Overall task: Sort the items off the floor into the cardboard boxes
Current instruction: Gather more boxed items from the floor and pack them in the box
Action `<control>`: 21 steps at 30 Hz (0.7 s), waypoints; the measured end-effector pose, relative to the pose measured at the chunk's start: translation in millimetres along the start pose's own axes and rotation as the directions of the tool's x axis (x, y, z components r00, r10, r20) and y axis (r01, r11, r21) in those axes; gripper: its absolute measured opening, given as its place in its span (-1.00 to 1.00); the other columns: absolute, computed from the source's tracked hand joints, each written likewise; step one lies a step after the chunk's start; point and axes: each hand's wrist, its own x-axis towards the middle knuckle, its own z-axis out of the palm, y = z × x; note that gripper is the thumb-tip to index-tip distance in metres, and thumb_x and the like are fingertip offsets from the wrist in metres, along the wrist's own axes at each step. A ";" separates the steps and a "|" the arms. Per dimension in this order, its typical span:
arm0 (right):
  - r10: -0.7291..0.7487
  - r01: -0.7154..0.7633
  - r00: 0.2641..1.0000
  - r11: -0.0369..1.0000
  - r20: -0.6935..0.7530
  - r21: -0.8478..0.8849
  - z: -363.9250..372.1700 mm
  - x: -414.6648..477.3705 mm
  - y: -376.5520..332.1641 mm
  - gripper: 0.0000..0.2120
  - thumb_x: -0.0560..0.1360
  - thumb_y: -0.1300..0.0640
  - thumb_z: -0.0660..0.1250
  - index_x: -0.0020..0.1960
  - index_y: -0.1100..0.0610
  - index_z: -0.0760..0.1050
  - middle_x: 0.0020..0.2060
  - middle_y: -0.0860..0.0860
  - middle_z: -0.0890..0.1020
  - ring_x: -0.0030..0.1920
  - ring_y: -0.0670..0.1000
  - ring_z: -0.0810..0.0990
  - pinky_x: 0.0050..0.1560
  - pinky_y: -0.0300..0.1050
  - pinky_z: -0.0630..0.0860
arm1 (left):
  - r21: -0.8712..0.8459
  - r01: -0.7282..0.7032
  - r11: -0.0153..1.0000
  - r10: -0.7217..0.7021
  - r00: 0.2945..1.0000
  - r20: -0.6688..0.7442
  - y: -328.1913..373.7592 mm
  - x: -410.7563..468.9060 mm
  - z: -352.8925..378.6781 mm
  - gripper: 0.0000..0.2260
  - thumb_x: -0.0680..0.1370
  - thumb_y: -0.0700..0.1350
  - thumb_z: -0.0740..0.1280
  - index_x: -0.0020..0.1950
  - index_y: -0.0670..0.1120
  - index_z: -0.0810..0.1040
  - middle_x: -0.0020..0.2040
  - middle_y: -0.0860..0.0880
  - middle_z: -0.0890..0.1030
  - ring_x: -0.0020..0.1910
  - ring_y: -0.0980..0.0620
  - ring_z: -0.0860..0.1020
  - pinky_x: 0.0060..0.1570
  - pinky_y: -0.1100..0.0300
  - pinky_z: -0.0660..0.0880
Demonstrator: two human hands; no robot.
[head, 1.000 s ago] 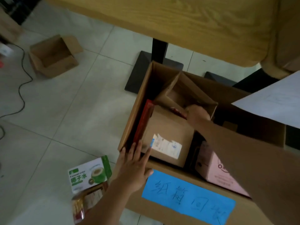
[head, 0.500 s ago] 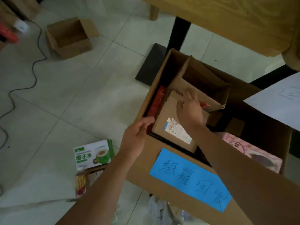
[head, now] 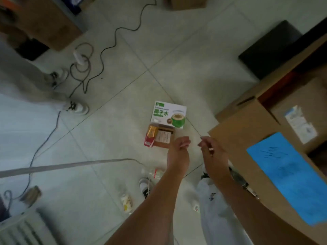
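Cardboard box (head: 247, 142) at right, blue label (head: 290, 175) | green-white carton (head: 168, 114) and red-gold packet (head: 150, 137) on floor (head: 109, 121) | left hand (head: 178, 147), right hand (head: 210, 147): empty, fingers loosely curled, above floor.

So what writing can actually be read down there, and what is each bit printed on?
"椰子水": large green characters on the white and green carton lying on the floor.
Small line above those characters on the same carton: too blurred to read.
Blue paper sign on the big cardboard box: handwritten dark strokes, too blurred to read.
White shipping label on the parcel inside that box: too small to read.
White label on the brown packet beside the red and gold pack: unreadable.
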 end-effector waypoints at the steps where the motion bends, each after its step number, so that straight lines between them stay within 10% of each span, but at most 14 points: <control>1: 0.085 -0.085 0.996 0.996 0.028 0.001 15.0 -7.8 9.2 -0.79 0.60 0.16 0.22 0.19 0.03 0.54 -0.02 -0.04 0.66 -0.06 -0.07 0.60 -0.03 -0.15 0.53 | 0.035 0.042 0.999 -0.041 0.999 -0.030 -12.3 -2.9 -14.8 -0.72 0.55 -0.37 0.15 0.06 -0.13 0.59 0.04 -0.06 0.64 0.10 -0.04 0.59 0.25 0.11 0.47; 5: 0.339 -0.338 0.932 0.941 0.129 -0.027 56.3 -18.3 33.2 -0.76 0.60 0.13 0.22 0.24 0.11 0.51 0.01 0.12 0.65 -0.01 0.12 0.62 0.02 0.08 0.58 | 0.191 0.136 0.972 -0.115 0.986 -0.118 -39.5 6.6 -67.3 -0.72 0.54 -0.30 0.15 0.04 -0.01 0.57 0.07 0.00 0.63 0.11 -0.05 0.57 0.21 0.10 0.47; 13: 0.472 -0.391 0.796 0.879 0.380 -0.273 135.8 47.6 82.0 -0.84 0.57 0.10 0.29 0.12 0.11 0.52 0.05 0.11 0.61 0.07 0.17 0.59 0.18 0.15 0.52 | 0.328 0.195 0.924 -0.102 0.954 -0.281 -89.5 93.6 -133.6 -0.62 0.53 -0.30 0.14 0.29 -0.06 0.49 0.26 -0.04 0.56 0.22 -0.05 0.52 0.26 0.09 0.46; 19: 0.409 -0.392 0.909 0.904 0.078 -0.169 213.9 172.0 123.6 -0.62 0.57 0.00 0.28 0.28 0.19 0.44 0.10 0.11 0.54 0.00 0.08 0.50 -0.02 -0.06 0.44 | 0.399 0.027 0.916 0.115 0.938 -0.327 -122.9 218.8 -133.5 -0.72 0.58 -0.12 0.16 0.25 -0.06 0.51 -0.15 0.19 0.53 -0.15 0.10 0.58 -0.28 0.31 0.44; 21: 0.379 -0.377 0.925 0.913 -0.018 -0.158 228.4 217.7 135.4 -0.52 0.56 -0.04 0.29 0.37 0.20 0.34 0.24 0.14 0.49 0.14 0.13 0.52 0.08 -0.06 0.46 | 0.432 0.040 0.901 0.111 0.941 -0.320 -127.5 270.0 -126.3 -0.67 0.60 -0.05 0.14 0.35 -0.03 0.43 0.02 0.07 0.59 0.00 -0.01 0.61 -0.11 0.13 0.57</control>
